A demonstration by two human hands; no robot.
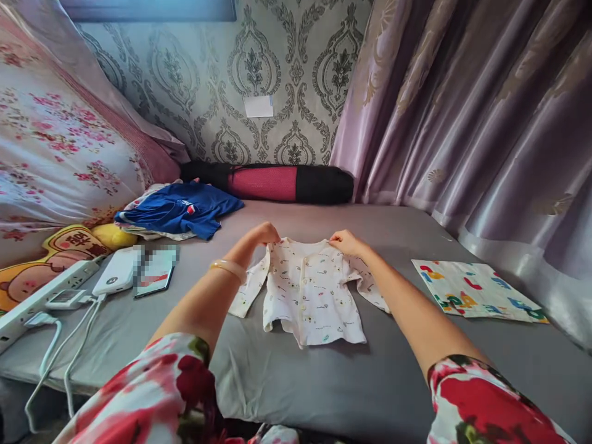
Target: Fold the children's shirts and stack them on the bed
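Observation:
A small white baby shirt (312,296) with a tiny print and a buttoned front lies spread on the grey bed sheet (370,382). Its collar points away from me, and its sleeves reach out to both sides under my forearms. My left hand (267,234), below a pale bangle (229,267) on the wrist, is closed on the shirt's left shoulder. At the other shoulder, near the collar, my right hand (346,240) pinches the fabric between thumb and fingers. The shirt's lower hem is slightly uneven and partly folded at the left.
A folded cloth with colourful shapes (476,290) lies at the right. Blue clothing (185,206) is piled at back left. A power strip (50,296), cables, a white power bank (118,271) and a phone (160,271) lie left. A black and pink roll (263,183) rests against the wall.

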